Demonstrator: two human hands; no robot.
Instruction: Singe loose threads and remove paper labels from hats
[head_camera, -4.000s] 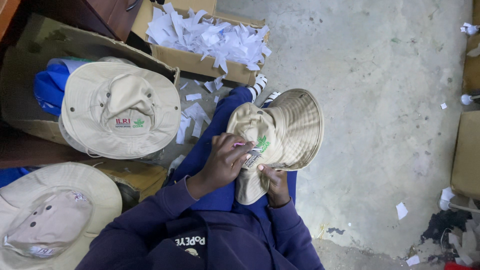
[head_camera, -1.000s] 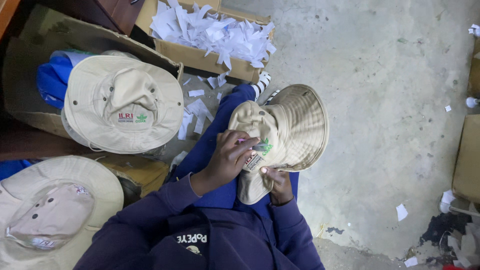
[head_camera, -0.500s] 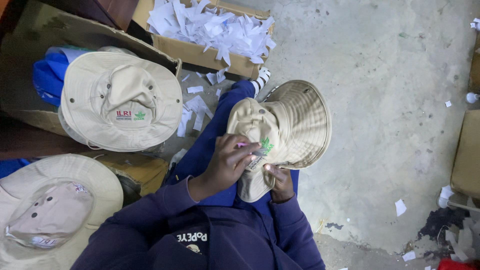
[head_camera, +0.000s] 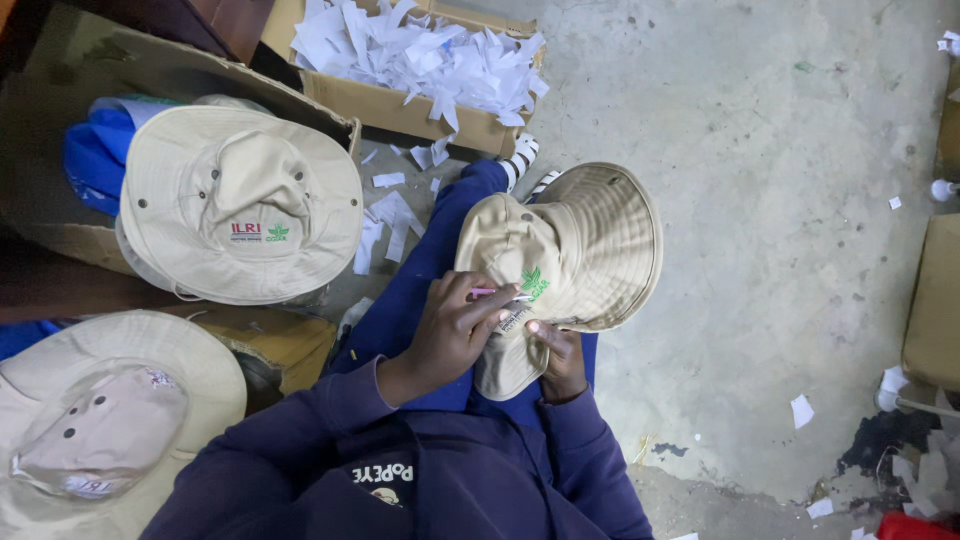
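Head view, looking down at lap of a person in dark navy sweatshirt (head_camera: 400, 470) and blue trousers, seated over grey concrete floor (head_camera: 780, 200). A beige cloth bucket hat with stitched brim and green leaf emblem (head_camera: 570, 260) rests on the lap, crown toward the person's left, brim flared to the right. Left hand (head_camera: 455, 330) lies over the crown, fingers curled and pinched shut on a thin pink tool (head_camera: 490, 293) w/ tip at a small label just below the emblem; what kind of tool, can't tell. Right hand (head_camera: 560, 355) is under the hat's lower edge, thumb on top, fingers tucked beneath, gripping the fabric.

To the left: a second beige bucket hat w/ red-and-green emblem (head_camera: 240, 205) sits atop a brown cardboard box (head_camera: 60, 110) holding blue cloth. A third beige hat, upturned (head_camera: 100, 420), lower left. Ahead, an open cardboard carton heaped w/ white paper scraps (head_camera: 420, 60); more scraps scattered on floor nearby.
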